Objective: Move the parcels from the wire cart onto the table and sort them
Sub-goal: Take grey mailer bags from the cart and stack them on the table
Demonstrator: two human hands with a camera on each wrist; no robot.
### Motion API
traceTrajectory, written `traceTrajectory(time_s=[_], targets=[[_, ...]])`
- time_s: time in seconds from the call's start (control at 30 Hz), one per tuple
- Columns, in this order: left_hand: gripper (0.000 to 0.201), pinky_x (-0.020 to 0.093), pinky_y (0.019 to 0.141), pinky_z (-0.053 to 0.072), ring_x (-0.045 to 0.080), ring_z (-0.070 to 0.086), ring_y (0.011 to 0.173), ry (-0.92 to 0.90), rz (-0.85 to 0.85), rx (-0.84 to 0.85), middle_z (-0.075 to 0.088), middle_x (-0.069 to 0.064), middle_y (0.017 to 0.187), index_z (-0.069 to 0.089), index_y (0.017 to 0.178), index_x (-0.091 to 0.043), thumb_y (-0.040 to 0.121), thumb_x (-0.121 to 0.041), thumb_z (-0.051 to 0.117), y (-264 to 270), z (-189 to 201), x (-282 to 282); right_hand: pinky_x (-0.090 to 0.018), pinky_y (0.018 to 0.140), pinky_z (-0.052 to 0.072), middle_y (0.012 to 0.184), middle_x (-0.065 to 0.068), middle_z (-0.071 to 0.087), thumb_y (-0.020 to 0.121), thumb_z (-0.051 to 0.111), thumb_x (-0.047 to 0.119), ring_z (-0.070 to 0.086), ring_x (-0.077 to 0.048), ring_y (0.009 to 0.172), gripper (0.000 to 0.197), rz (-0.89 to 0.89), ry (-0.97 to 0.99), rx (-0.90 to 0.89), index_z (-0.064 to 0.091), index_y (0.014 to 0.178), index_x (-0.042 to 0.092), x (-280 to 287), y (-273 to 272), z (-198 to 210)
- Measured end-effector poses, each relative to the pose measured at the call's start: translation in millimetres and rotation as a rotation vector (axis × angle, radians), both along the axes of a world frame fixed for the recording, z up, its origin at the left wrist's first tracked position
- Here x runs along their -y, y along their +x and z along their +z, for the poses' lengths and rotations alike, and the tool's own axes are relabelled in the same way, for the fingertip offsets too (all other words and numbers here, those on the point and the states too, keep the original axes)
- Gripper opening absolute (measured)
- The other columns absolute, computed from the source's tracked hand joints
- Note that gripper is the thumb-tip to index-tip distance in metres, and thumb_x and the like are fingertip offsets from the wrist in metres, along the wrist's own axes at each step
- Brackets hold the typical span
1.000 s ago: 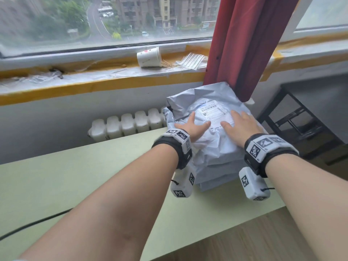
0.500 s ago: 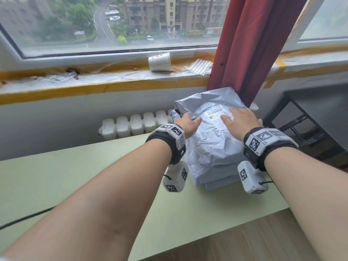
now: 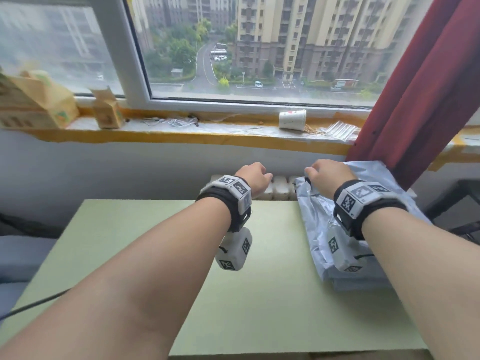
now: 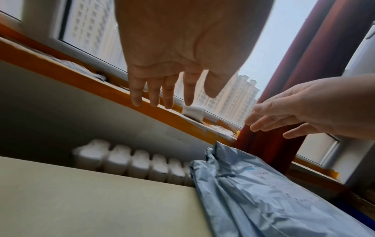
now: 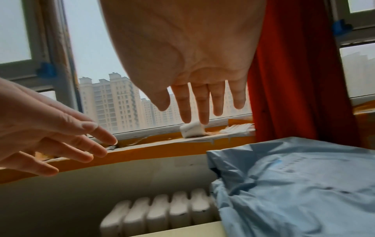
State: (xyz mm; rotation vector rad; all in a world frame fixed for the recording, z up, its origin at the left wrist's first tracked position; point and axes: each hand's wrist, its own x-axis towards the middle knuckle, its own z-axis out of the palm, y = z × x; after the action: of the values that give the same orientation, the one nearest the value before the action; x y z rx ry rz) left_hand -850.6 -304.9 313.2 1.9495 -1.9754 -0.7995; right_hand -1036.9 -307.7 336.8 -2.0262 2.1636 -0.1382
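A stack of grey-blue plastic mailer parcels (image 3: 318, 229) lies on the right side of the pale green table (image 3: 259, 294), against the red curtain. The top parcel (image 4: 263, 200) is crumpled and carries a shipping label (image 5: 292, 162). My left hand (image 3: 255, 178) hovers above the table's far edge, to the left of the stack, with nothing in it. My right hand (image 3: 330, 172) hangs over the stack's far left corner without touching it. In the wrist views, the left hand (image 4: 172, 89) and the right hand (image 5: 201, 104) both have straight, spread fingers.
A white radiator (image 3: 280, 188) sits behind the table under the windowsill. A tipped paper cup (image 3: 292, 120) and cardboard boxes (image 3: 39, 100) lie on the sill. The red curtain (image 3: 415, 100) hangs at the right, with a black frame (image 3: 457, 203) beyond it. A black cable (image 3: 33, 304) runs off the table's left.
Both hands have lifted off the top parcel, which they were pressing. The left hand has moved left, clear of the stack. The head view has swung up and left.
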Motion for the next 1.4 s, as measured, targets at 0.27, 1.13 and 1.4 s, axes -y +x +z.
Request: traceTrajectory(time_s=[0.27,1.13,1.4], targets=[[0.042,0.038,0.107,0.038,0.028,0.048,0.127,-0.038,0.175,0.038,0.047,0.008,0.141,0.046,0.136,-0.018,0.096,-0.031,0.046,124,25,-46,-0.039,0.085,0.050,0.102,-0.007,0.063,0.098,0.037,0.039,0.059,-0.027,0.095,0.034,0.173,-0.016,0.012,0.060,0.106,0.016,-17,135,14],[0.037,0.038,0.104,0.041,0.029,0.052,0.119,-0.072,0.823,0.036,0.054,0.010,0.132,0.053,0.128,-0.018,0.093,-0.030,0.048,553,9,-268,-0.034,0.077,0.047,0.096,-0.013,0.062,0.096,0.038,0.033,0.058,-0.031,0.089,0.033,0.821,0.039,-0.002,0.059,0.092,0.009,-140,608,-3],[0.036,0.035,0.105,0.040,0.029,0.051,0.122,-0.044,0.998,0.037,0.054,0.008,0.135,0.055,0.127,-0.019,0.094,-0.029,0.047,648,-16,-345,-0.034,0.076,0.047,0.098,-0.010,0.064,0.096,0.038,0.034,0.059,-0.030,0.087,0.031,0.956,0.093,-0.034,0.059,0.090,0.011,-188,709,-38]])
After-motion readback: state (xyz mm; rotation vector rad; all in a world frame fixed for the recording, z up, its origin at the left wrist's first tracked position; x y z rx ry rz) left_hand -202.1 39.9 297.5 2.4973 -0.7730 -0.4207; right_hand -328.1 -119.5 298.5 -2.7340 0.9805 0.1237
